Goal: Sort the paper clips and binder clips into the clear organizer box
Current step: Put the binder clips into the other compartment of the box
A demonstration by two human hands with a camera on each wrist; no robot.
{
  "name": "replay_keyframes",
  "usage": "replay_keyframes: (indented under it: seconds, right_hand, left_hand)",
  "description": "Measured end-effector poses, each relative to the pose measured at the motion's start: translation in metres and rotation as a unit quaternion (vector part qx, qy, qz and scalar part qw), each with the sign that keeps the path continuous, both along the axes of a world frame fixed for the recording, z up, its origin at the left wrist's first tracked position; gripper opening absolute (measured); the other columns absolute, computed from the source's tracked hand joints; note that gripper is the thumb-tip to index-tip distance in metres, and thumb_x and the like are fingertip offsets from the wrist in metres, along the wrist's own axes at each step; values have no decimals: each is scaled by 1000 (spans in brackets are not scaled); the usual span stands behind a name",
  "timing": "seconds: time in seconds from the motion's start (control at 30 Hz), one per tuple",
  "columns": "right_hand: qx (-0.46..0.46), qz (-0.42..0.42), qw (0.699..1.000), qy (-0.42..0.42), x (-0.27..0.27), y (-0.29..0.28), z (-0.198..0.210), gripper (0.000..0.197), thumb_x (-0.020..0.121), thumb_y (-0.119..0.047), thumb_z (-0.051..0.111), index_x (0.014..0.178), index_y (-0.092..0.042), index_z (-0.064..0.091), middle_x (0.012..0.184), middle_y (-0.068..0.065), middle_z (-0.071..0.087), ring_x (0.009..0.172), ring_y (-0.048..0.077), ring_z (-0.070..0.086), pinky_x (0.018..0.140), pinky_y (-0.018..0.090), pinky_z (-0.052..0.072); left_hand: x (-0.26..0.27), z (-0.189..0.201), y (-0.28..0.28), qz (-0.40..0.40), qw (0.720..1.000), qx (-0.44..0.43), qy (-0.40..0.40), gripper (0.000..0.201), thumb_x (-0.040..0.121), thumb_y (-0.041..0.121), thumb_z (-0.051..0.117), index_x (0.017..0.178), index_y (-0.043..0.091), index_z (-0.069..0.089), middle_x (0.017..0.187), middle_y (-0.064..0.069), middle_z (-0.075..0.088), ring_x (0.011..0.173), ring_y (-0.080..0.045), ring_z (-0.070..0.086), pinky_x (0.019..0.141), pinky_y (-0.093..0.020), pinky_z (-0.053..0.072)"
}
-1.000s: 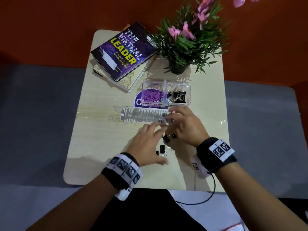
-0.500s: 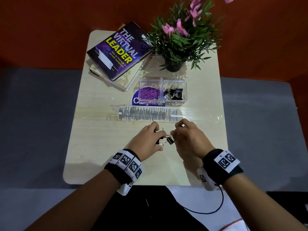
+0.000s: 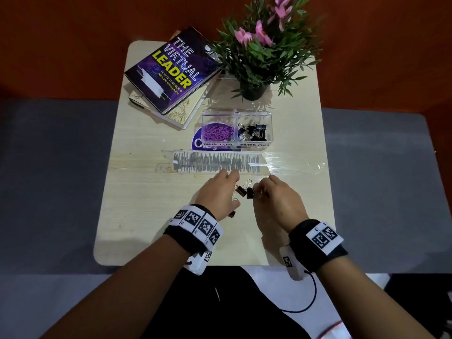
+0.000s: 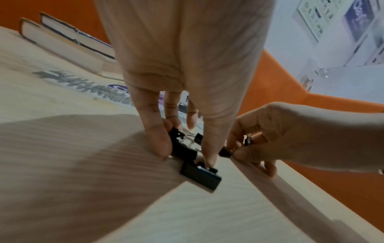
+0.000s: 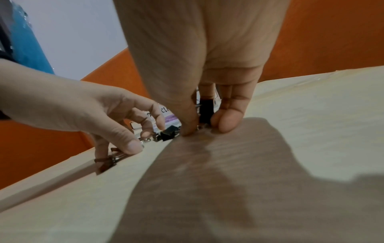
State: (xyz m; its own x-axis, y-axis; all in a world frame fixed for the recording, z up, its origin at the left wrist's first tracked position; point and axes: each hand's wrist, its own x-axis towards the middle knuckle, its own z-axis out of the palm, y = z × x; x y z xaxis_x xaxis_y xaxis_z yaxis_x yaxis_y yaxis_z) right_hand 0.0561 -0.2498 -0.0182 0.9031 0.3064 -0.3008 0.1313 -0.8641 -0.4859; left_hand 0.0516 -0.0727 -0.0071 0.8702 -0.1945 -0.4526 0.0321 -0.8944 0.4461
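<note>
The clear organizer box (image 3: 269, 118) stands mid-table, with purple paper clips (image 3: 217, 132) in its left compartment and black binder clips (image 3: 253, 133) in its right. In front of it both hands work on loose black binder clips. My left hand (image 3: 232, 190) has its fingers curled round a small cluster of binder clips (image 4: 182, 146) on the table. Another binder clip (image 4: 200, 176) lies under its thumb side. My right hand (image 3: 260, 189) pinches one binder clip (image 5: 205, 111) between thumb and fingers, right beside the left hand.
A stack of books (image 3: 171, 74) lies at the back left and a potted plant (image 3: 256, 52) at the back right. A taped strip with grey scribbles (image 3: 215, 162) crosses the table between the box and my hands. The table's near edge (image 3: 171, 264) is close below my wrists.
My right hand has drawn back from the taped strip toward me. Both hands have closed on the loose binder clips, which lay under the flat left hand a second ago.
</note>
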Motion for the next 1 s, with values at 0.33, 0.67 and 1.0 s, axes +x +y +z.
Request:
replay_keyframes:
  seconds: [0.33, 0.67, 1.0]
  right_hand:
    - [5, -35, 999, 21, 4, 4, 0, 14, 81, -7, 60, 77, -15, 50, 87, 7, 52, 78, 30, 56, 60, 29, 33]
    - [88, -140, 977, -132, 82, 32, 62, 11, 86, -3, 57, 80, -10, 51, 85, 4, 49, 71, 22, 47, 58, 27, 31]
    - [43, -44, 996, -66, 48, 35, 45, 27, 77, 3, 59, 101, -9, 61, 110, 10, 55, 81, 26, 58, 66, 30, 45]
  left_hand:
    - [7, -4, -1, 83, 996, -17, 17, 15, 86, 16, 63, 94, 4, 60, 117, -13, 56, 106, -32, 59, 80, -40, 51]
    - [11, -2, 0, 138, 990, -14, -23, 10, 82, 9, 65, 75, 2, 68, 104, -16, 56, 79, -31, 64, 74, -43, 58]
    - [45, 36, 19, 231, 962, -141, -35, 9, 78, 5, 71, 71, 0, 69, 71, -10, 71, 64, -18, 66, 64, -24, 55]
